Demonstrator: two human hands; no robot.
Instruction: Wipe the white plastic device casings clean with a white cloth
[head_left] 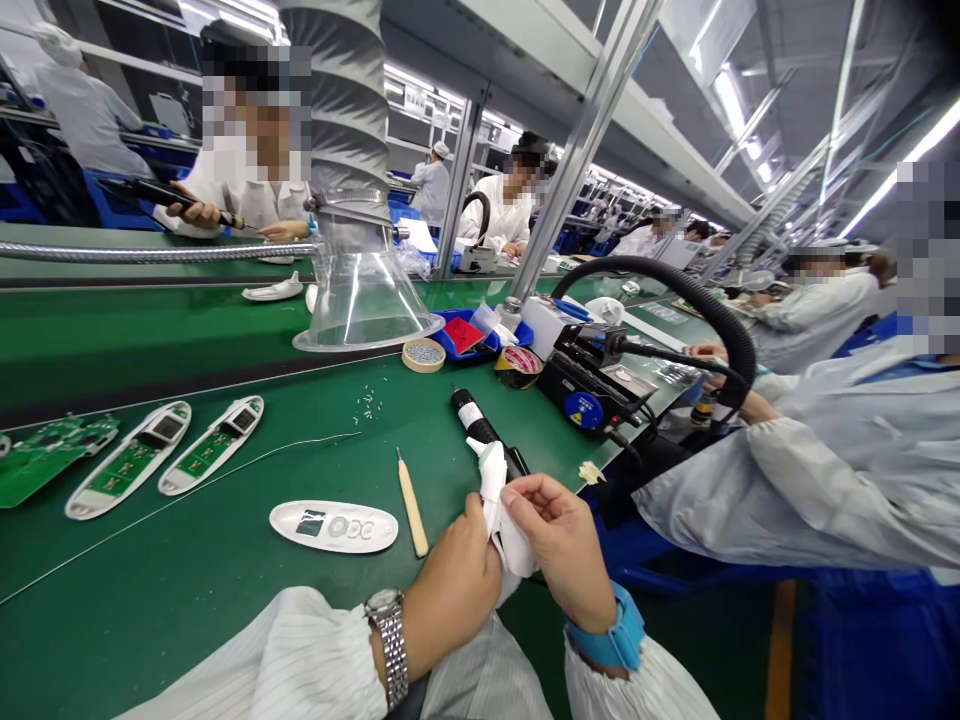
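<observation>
My left hand (pixel 459 568) is closed round a white plastic housing (pixel 493 470) with a narrow, pale green-tinged tip, held above the bench's near edge. At its right side, the thumb and fingers of my right hand (pixel 561 535) pinch the housing's lower part. My fingers hide some of it. Just beyond lies a black electric screwdriver (pixel 471 412), partly covered by the housing. Left of my hands is a slim tool with a wooden handle (pixel 412 508). A white oval cover (pixel 334 527) with a window and round button openings rests farther left.
Two white shells with green circuit boards (pixel 129 460) (pixel 212 446) lie at left, near loose green boards (pixel 52 455). A thin wire (pixel 247 462) crosses the bench. Behind are a screw dish (pixel 424 354), tape roll (pixel 519 366), black-and-white device (pixel 581 385) and clear extraction hood (pixel 367 295). A co-worker's sleeve (pixel 810 480) is at right.
</observation>
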